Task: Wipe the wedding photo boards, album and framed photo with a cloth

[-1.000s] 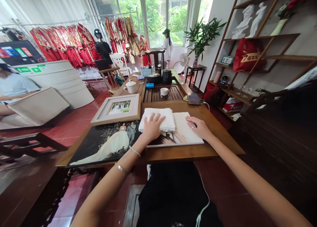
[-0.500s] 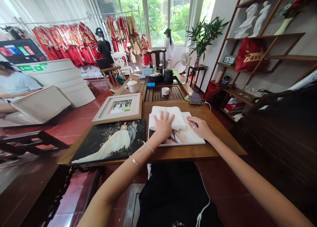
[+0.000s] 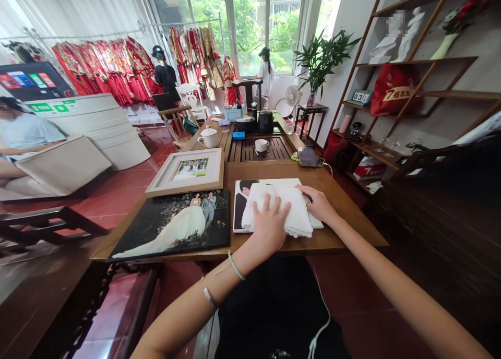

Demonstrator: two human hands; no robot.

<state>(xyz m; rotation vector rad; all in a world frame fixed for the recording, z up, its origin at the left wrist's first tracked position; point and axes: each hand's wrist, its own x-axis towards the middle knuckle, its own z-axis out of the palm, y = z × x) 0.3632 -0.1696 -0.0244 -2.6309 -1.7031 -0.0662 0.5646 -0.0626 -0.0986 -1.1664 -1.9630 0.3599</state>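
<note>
A folded white cloth (image 3: 297, 208) lies over a photo panel (image 3: 239, 208), covering most of its picture. At the panel's upper left a dark-haired figure in a dark suit shows. My left hand (image 3: 271, 222) rests flat on the cloth, fingers spread. My right hand (image 3: 319, 205) has its fingers bent round the panel's right edge; a small dark patch under them is too unclear to name. Left of the panel is a dark wedding photo panel (image 3: 176, 223), with a framed photo (image 3: 159, 179) behind it.
On the wooden table (image 3: 332, 192) stand a lidded white cup (image 3: 209, 138), a small white cup (image 3: 261, 145) on a slatted tea tray (image 3: 242, 153), a blue box (image 3: 238, 135) and a black pot (image 3: 265, 121). A phone with a cable (image 3: 309, 157) lies at the right edge.
My left hand has slid the white cloth toward me and to the right. The panel's upper left picture now shows, while its lower part is covered. My right hand stays at the edge.
</note>
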